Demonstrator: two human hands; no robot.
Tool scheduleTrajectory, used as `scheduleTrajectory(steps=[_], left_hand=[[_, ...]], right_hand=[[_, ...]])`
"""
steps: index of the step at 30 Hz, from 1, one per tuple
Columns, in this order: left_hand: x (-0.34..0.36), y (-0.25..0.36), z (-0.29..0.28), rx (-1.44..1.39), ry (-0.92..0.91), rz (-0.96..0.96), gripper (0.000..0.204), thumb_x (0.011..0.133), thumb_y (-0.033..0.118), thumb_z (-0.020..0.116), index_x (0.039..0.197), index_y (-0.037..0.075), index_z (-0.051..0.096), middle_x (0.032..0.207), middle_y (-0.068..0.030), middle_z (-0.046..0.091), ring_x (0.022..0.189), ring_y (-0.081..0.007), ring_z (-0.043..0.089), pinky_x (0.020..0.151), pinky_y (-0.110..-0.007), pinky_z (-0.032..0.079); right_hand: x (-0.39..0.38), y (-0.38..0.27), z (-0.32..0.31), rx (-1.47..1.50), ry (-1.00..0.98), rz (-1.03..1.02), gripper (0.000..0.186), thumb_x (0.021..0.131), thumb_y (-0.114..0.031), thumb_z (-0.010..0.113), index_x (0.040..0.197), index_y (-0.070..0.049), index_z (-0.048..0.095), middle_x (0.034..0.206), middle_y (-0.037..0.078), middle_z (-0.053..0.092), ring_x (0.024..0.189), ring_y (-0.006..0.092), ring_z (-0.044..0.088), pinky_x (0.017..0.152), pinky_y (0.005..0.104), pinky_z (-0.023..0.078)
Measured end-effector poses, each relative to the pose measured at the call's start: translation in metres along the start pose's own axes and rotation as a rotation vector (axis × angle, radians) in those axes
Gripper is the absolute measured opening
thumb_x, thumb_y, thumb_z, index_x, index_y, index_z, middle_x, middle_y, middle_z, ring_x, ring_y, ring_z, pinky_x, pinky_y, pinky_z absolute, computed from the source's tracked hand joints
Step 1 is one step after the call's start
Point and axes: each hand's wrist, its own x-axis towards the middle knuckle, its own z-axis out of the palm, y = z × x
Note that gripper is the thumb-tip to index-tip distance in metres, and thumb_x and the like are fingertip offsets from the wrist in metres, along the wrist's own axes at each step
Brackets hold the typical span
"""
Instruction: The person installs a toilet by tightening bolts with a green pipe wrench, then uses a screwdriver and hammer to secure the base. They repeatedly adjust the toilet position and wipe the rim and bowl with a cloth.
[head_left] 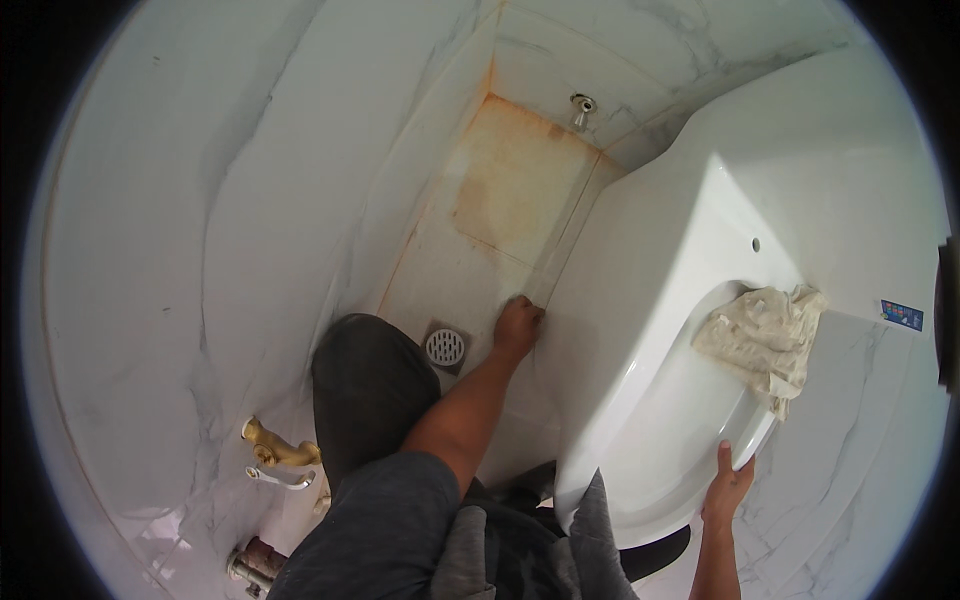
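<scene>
Marbled white tiles [270, 180] surround one white washbasin [650, 400], in front and right of the person, its rounded end toward them, its long axis slanting away rightward. One crumpled cream cloth [762, 338] drapes its bowl and rim. Left of the washbasin are one round floor drain [445, 347] and one brass tap [282, 449]. One right hand [728, 488] clasps its near right rim; one left hand [520, 326] curls beside its left side, whether holding anything cannot be told.
</scene>
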Motion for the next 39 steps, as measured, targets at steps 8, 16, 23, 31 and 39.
scheduleTrajectory(steps=[8, 16, 23, 31, 39], left_hand=[[0.006, 0.014, -0.001, 0.014, -0.018, -0.130, 0.014, 0.085, 0.008, 0.068, 0.093, 0.006, 0.080, 0.101, -0.0173, 0.067, 0.099, -0.0356, 0.065, 0.090, -0.044, 0.053], [0.014, 0.021, -0.002, 0.117, -0.091, -0.211, 0.017, 0.085, 0.015, 0.069, 0.094, 0.005, 0.080, 0.102, -0.0215, 0.067, 0.099, -0.0382, 0.066, 0.090, -0.047, 0.053], [0.013, 0.023, -0.007, 0.132, -0.096, -0.178, 0.014, 0.088, 0.006, 0.066, 0.091, 0.001, 0.079, 0.100, -0.0219, 0.068, 0.091, -0.0361, 0.068, 0.085, -0.045, 0.057], [0.017, 0.022, -0.003, 0.184, -0.080, -0.190, 0.014, 0.087, 0.008, 0.068, 0.091, 0.001, 0.080, 0.100, -0.0220, 0.069, 0.088, -0.0376, 0.069, 0.083, -0.045, 0.057], [0.009, 0.019, -0.006, 0.087, -0.004, -0.170, 0.014, 0.082, 0.013, 0.072, 0.092, 0.007, 0.081, 0.095, -0.0183, 0.070, 0.088, -0.0344, 0.069, 0.081, -0.043, 0.057]], right_hand=[[0.000, 0.006, -0.002, 0.044, 0.006, -0.016, 0.046, 0.097, -0.021, 0.068, 0.131, 0.009, 0.055, 0.119, 0.018, 0.067, 0.106, 0.0268, 0.063, 0.097, 0.0369, 0.047], [0.011, 0.014, -0.007, -0.104, 0.003, -0.041, 0.049, 0.095, -0.023, 0.071, 0.128, 0.009, 0.055, 0.117, 0.020, 0.067, 0.105, 0.0283, 0.064, 0.097, 0.0374, 0.048], [0.004, 0.009, -0.005, -0.099, 0.023, -0.103, 0.049, 0.097, -0.026, 0.069, 0.127, 0.010, 0.055, 0.115, 0.021, 0.067, 0.103, 0.0283, 0.064, 0.096, 0.0378, 0.048], [0.006, 0.006, -0.003, -0.093, 0.033, -0.082, 0.045, 0.099, -0.023, 0.066, 0.128, 0.010, 0.054, 0.116, 0.021, 0.066, 0.105, 0.0274, 0.063, 0.096, 0.0378, 0.048], [0.006, 0.003, -0.001, -0.045, 0.032, -0.037, 0.045, 0.098, -0.020, 0.067, 0.129, 0.010, 0.054, 0.117, 0.020, 0.066, 0.105, 0.0277, 0.063, 0.097, 0.0374, 0.047]])
